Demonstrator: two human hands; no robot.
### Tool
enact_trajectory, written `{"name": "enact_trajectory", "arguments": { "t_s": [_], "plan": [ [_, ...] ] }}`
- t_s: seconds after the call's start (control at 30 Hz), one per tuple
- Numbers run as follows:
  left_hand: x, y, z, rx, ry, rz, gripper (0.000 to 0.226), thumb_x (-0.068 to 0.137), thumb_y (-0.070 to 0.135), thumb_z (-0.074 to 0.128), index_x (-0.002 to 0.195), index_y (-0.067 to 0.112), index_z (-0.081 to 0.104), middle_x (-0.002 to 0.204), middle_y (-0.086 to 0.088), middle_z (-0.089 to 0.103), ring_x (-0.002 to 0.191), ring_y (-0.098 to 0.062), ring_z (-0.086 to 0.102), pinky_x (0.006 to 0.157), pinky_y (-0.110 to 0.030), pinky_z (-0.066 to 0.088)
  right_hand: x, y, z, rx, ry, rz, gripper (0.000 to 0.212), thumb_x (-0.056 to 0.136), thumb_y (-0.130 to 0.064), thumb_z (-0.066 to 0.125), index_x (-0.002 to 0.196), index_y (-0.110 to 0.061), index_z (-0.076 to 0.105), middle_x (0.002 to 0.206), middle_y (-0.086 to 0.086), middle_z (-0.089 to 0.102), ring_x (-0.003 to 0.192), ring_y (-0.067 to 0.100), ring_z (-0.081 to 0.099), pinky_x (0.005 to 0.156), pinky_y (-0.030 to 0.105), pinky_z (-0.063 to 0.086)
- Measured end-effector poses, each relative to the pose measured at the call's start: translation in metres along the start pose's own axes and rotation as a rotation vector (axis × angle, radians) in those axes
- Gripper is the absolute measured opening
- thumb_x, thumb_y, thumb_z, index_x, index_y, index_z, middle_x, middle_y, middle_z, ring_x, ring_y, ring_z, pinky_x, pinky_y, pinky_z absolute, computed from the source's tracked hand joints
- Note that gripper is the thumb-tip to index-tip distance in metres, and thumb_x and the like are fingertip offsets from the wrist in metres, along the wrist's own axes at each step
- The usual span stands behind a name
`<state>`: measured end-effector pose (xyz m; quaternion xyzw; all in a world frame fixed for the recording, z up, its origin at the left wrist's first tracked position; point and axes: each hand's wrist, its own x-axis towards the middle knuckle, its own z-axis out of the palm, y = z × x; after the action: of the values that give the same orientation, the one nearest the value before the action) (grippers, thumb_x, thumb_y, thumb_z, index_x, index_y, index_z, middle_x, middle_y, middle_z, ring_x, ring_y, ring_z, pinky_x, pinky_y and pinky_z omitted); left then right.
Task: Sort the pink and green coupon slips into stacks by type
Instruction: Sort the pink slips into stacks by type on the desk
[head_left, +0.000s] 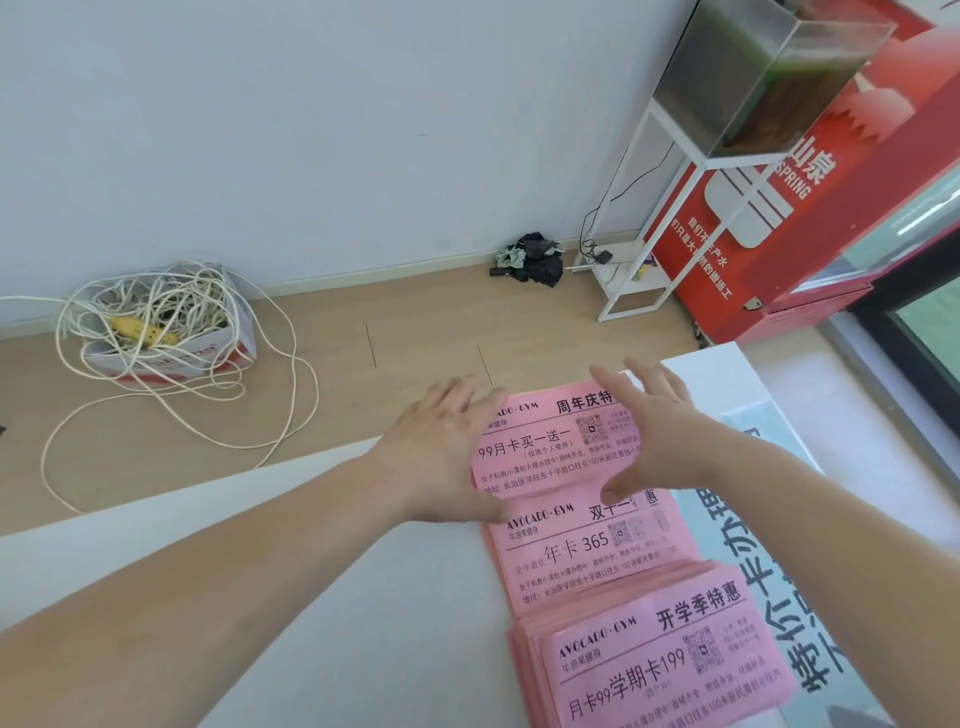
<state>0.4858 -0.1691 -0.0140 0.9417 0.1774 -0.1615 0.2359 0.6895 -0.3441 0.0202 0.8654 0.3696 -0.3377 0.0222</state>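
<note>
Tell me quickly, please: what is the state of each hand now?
Left hand: open, fingers straight, at the left edge of the far pink stack.
Right hand: open, fingers spread, at that stack's right edge.

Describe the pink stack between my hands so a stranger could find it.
On the white table, go past the 199 stack and the 365 stack. It is the farthest stack, between the left hand and right hand; only its big print says 99.
</note>
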Motion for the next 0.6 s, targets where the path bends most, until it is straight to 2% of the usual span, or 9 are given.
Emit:
{"name": "enact_trajectory", "arguments": {
  "t_s": [0.13,0.23,0.3,0.4,0.5,0.6],
  "plan": [
    [0.01,0.006,0.011,0.028,0.018,0.0,0.132,0.064,0.073,0.078,0.161,0.031,-0.002,0.168,0.002,0.003,0.156,-0.022,-0.001,0.126,-0.046,0.019,0.011,-0.013,0.004,-0.229,-0.022,-0.119,0.149,0.052,-0.044,0.099,0.157,-0.052,-0.008,0.165,-0.022,-0.016,0.151,0.011,-0.028,0.121,0.065,0.02],
    [0.016,0.013,0.015,0.058,0.046,0.02,0.129,0.066,0.069,0.078,0.161,0.031,-0.001,0.165,-0.002,0.01,0.154,-0.023,0.006,0.124,-0.045,0.022,0.019,-0.016,0.006,-0.356,-0.028,-0.169,0.15,0.055,-0.046,0.097,0.158,-0.048,-0.012,0.167,-0.019,-0.009,0.153,0.013,-0.022,0.122,0.066,0.011],
    [0.019,0.016,0.016,0.068,0.063,0.026,0.125,0.067,0.064,0.078,0.161,0.031,0.001,0.162,-0.003,0.016,0.15,-0.025,0.014,0.121,-0.044,0.027,0.024,-0.014,0.005,-0.341,-0.009,-0.193,0.148,0.055,-0.048,0.096,0.159,-0.045,-0.009,0.166,-0.017,0.002,0.154,0.011,-0.012,0.124,0.063,0.01],
    [0.02,0.013,0.02,0.047,0.109,0.043,0.12,0.067,0.06,0.077,0.16,0.033,0.006,0.157,0.001,0.023,0.143,-0.023,0.023,0.117,-0.043,0.033,0.028,-0.012,0.001,-0.283,0.022,-0.23,0.144,0.052,-0.051,0.096,0.16,-0.041,0.002,0.16,-0.018,0.014,0.152,0.01,0.004,0.124,0.055,0.02],
    [0.021,0.011,0.023,0.004,0.139,0.044,0.117,0.064,0.059,0.077,0.158,0.035,0.011,0.153,0.007,0.029,0.14,-0.02,0.028,0.114,-0.041,0.036,0.029,-0.009,0.003,-0.223,0.045,-0.254,0.136,0.051,-0.046,0.098,0.158,-0.04,0.014,0.155,-0.019,0.02,0.148,0.011,0.011,0.12,0.044,0.031],
    [0.023,0.011,0.025,-0.012,0.176,0.038,0.117,0.063,0.058,0.077,0.158,0.036,0.012,0.152,0.009,0.031,0.139,-0.018,0.029,0.115,-0.039,0.036,0.029,-0.008,0.006,-0.189,0.06,-0.253,0.131,0.053,-0.043,0.097,0.156,-0.041,0.016,0.152,-0.019,0.021,0.145,0.012,0.014,0.118,0.045,0.034]
  ]
}}
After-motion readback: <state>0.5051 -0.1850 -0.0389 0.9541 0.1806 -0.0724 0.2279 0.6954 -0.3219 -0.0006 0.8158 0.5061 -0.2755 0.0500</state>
